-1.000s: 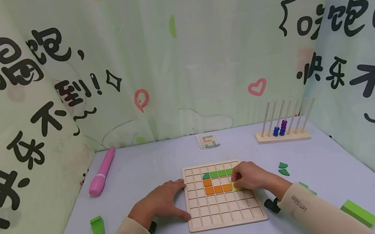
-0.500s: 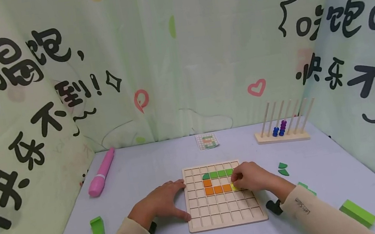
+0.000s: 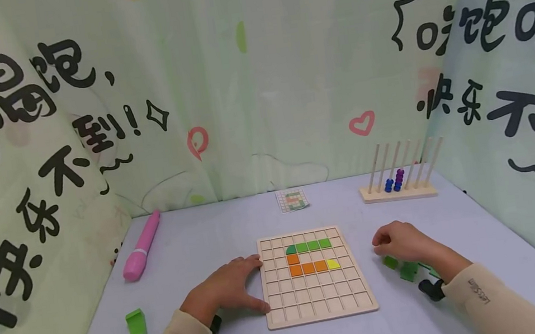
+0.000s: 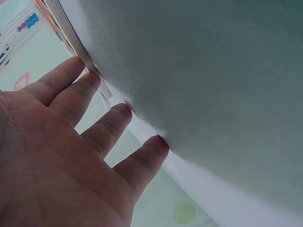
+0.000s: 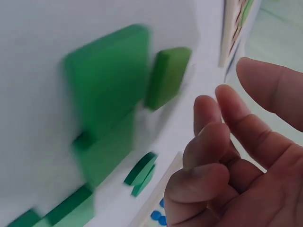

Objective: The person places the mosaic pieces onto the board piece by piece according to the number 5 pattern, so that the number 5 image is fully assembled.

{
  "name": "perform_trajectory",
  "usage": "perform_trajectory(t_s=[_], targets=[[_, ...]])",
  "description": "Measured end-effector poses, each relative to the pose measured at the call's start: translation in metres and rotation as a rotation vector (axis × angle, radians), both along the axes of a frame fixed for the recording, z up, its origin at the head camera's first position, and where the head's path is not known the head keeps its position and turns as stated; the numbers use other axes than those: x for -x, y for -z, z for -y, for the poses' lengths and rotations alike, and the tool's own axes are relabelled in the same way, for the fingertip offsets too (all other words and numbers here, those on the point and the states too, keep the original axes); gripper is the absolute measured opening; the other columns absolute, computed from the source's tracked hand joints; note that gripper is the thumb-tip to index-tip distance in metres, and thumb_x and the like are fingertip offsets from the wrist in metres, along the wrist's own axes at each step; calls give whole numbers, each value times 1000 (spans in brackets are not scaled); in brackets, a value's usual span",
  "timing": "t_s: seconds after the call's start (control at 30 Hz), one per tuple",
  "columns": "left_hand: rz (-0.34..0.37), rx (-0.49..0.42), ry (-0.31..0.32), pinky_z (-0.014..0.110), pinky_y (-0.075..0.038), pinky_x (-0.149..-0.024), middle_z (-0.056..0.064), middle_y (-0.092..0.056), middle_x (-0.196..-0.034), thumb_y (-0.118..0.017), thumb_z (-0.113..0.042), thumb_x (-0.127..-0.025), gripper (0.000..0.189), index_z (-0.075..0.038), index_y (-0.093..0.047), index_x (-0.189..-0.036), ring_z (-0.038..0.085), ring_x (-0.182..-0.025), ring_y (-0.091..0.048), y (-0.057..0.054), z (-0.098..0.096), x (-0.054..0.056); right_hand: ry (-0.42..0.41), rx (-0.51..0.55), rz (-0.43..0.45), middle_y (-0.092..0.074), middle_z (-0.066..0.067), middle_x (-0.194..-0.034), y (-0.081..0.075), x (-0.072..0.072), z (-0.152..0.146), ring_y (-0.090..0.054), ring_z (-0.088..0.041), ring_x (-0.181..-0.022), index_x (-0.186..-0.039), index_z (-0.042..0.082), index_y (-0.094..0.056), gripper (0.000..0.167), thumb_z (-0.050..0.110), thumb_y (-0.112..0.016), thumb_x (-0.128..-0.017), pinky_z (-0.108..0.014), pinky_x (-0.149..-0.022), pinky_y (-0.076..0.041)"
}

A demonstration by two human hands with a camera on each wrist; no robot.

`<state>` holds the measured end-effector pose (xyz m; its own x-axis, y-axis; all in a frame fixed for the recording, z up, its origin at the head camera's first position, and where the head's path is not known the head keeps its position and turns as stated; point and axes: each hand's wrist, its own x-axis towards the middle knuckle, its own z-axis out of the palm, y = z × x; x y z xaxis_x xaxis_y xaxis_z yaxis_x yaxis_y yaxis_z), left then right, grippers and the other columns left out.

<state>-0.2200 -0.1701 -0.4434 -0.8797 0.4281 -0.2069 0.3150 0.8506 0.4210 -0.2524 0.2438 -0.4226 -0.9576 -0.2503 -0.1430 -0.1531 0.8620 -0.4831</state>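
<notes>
A wooden grid board (image 3: 315,296) lies on the table. It bears a dark green rounded tile (image 3: 291,249), several light green tiles (image 3: 313,245), several orange tiles (image 3: 308,268) and a yellow tile (image 3: 333,264) ending the lower row. Along the board's left edge rests my left hand (image 3: 227,288), fingers spread; in the left wrist view, fingertips (image 4: 92,78) meet the board's side. My right hand (image 3: 401,241) is right of the board with loosely curled fingers, nothing between thumb and forefinger. Close by are a light green square piece (image 5: 170,78) and a larger dark green piece (image 5: 111,75).
A pink wand-shaped thing (image 3: 141,248) lies back left, and a notched green block (image 3: 136,328) front left. Behind the board is a small pattern card (image 3: 293,200). At back right stands a peg rack (image 3: 398,192) with blue and purple beads. Printed curtains (image 3: 239,108) surround the table.
My right hand has left the yellow tile on the board and moved right, over the loose green pieces. The tile now shows in full. My left hand stays at the board's edge.
</notes>
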Motion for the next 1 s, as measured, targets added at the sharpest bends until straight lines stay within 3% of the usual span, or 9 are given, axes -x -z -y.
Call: perform_trajectory(t_s=[0.23,0.47,0.77,1.0], targets=[[2,-7,1,55,-35,-122,2,-44,-163,-91,-58,-70,100,-14,-51,-151,35,-152,-37,2,1,0,34,-70,-5,-66,-3,-87,4,-9,-26,-55,-18,-76,-101,1,-72,16,16,-72,-93,-32,-66,-49],[1,5,-3,53,-37,-121,0,-44,-163,-90,-60,-70,101,-15,-50,-152,31,-151,-39,4,1,1,17,-135,17,-70,-4,-91,4,-21,-45,-56,-19,-80,-103,-1,-74,26,18,-80,-86,-37,-70,-54],[-7,3,-8,55,-36,-121,1,-44,-163,-91,-59,-69,102,-15,-50,-151,32,-151,-39,3,2,2,18,-146,2,-68,-5,-90,9,-24,-50,-56,-21,-81,-95,2,-72,9,8,-75,-89,-41,-70,-54],[6,1,-5,53,-36,-122,0,-43,-164,-90,-62,-70,103,-16,-50,-152,32,-152,-38,5,2,3,31,-168,31,-67,-5,-92,9,-26,-48,-55,-21,-80,-104,-3,-72,25,16,-77,-88,-40,-70,-53]])
